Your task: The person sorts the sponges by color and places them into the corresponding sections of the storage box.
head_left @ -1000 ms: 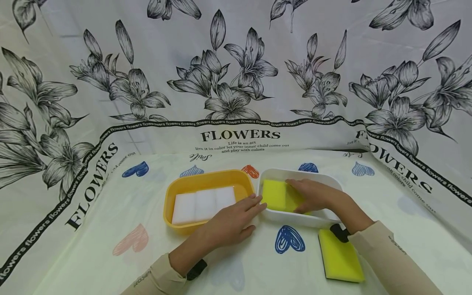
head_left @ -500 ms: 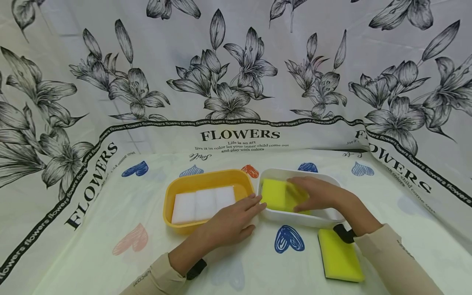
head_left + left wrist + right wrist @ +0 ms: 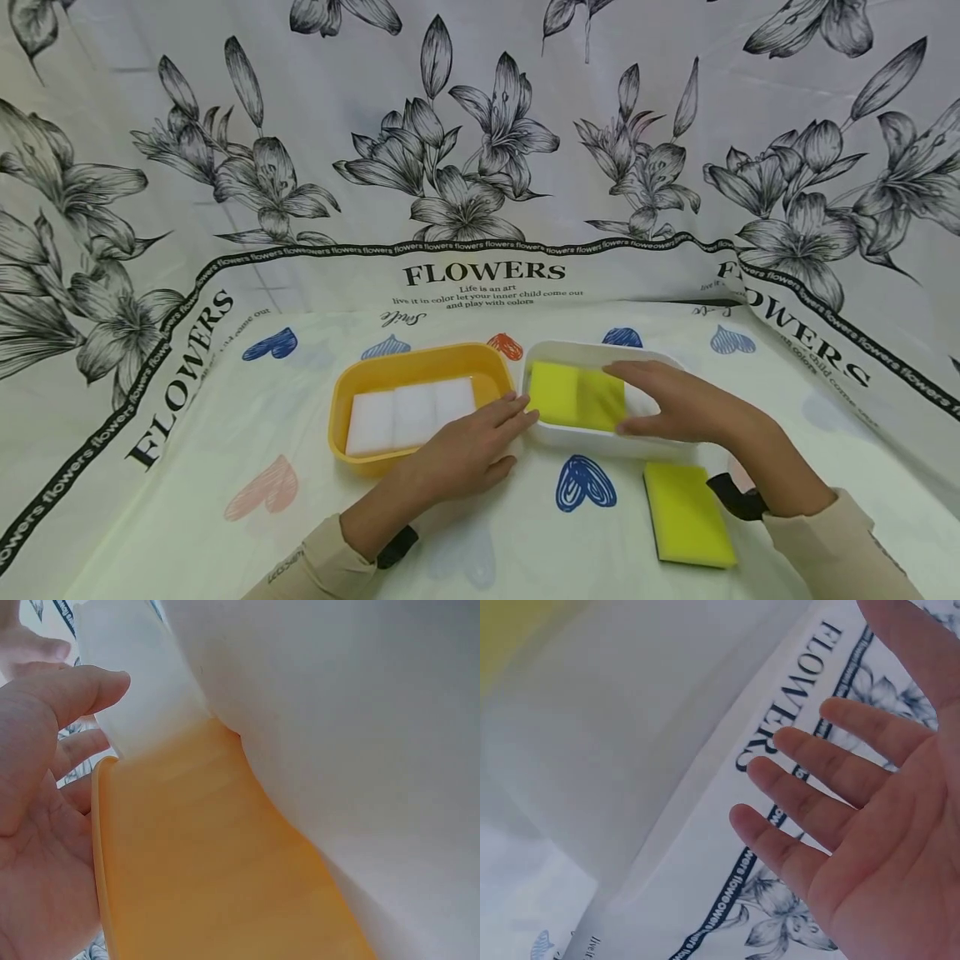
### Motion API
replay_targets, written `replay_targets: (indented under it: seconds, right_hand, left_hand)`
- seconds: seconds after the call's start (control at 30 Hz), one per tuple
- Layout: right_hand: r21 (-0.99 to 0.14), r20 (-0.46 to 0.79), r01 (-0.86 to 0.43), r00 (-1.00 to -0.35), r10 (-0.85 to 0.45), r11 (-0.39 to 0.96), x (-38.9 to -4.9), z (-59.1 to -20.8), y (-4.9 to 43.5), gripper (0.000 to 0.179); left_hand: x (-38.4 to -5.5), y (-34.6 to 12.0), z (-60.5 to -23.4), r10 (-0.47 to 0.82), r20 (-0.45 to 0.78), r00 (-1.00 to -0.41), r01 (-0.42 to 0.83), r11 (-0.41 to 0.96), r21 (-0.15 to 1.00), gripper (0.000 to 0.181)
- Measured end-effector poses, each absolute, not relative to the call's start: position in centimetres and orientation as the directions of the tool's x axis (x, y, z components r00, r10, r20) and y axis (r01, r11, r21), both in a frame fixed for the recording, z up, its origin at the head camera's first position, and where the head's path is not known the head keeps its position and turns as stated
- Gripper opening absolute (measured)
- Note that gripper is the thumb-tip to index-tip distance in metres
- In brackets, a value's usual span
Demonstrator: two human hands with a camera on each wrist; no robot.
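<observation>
In the head view, my left hand [image 3: 465,446] lies over the near right corner of a yellow tray [image 3: 341,408], its fingers straight and reaching to the white tray's rim. In the left wrist view the yellow tray's wall [image 3: 202,855] is right beside the palm. Three white sponge blocks [image 3: 412,414] sit side by side in the yellow tray. My right hand [image 3: 682,404] hovers over the right part of the white tray [image 3: 555,350], fingers spread and holding nothing. Inside that tray, two yellow sponges [image 3: 553,393] lie next to each other at the left.
Another yellow sponge [image 3: 690,515] with a dark underside lies on the cloth [image 3: 300,550] in front of the white tray. The cloth has printed hearts. A flower-printed curtain [image 3: 480,167] stands behind and along both sides.
My right hand has drawn away from the second yellow sponge, moving right and leaving it in the white tray. The left hand stays where it was. The head view has shifted slightly.
</observation>
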State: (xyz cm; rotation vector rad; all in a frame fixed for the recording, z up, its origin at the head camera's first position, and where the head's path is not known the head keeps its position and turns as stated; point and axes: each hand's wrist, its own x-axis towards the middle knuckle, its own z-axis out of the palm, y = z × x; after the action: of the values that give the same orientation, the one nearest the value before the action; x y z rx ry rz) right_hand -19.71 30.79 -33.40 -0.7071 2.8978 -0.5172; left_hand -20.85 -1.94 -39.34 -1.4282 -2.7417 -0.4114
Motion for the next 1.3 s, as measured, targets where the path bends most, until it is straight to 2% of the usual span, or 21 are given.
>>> replay_targets:
  seconds: [0.23, 0.47, 0.73, 1.1, 1.3]
  right_hand:
    - [-0.37, -0.003, -0.402, -0.901, -0.434, 0.838, -16.8, -33.1, 31.4, 0.077]
    - [-0.269, 0.124, -0.452, -0.892, -0.435, 0.85, -13.7, -32.7, 32.2, 0.066]
    - [-0.193, 0.175, -0.502, -0.863, -0.474, 0.843, -11.4, -33.0, 32.1, 0.06]
    - [-0.21, 0.104, -0.458, -0.889, -0.446, 0.864, -9.7, -35.0, 31.8, 0.055]
    - [-0.233, 0.025, -0.394, -0.916, -0.4, 0.889, -9.2, -36.2, 32.0, 0.06]
  left_hand:
    - [-20.7, -2.0, -39.3, 0.801, 0.138, -0.582, 0.806, 0.547, 0.225, 0.065]
    - [-20.6, -2.0, -39.3, 0.801, 0.132, -0.584, 0.804, 0.548, 0.232, 0.065]
    - [-20.7, -2.0, -39.3, 0.804, 0.132, -0.58, 0.808, 0.546, 0.22, 0.066]
    - [-20.8, -2.1, -39.1, 0.795, 0.145, -0.589, 0.803, 0.557, 0.213, 0.066]
    - [-20.7, -2.0, -39.2, 0.793, 0.126, -0.597, 0.795, 0.563, 0.225, 0.066]
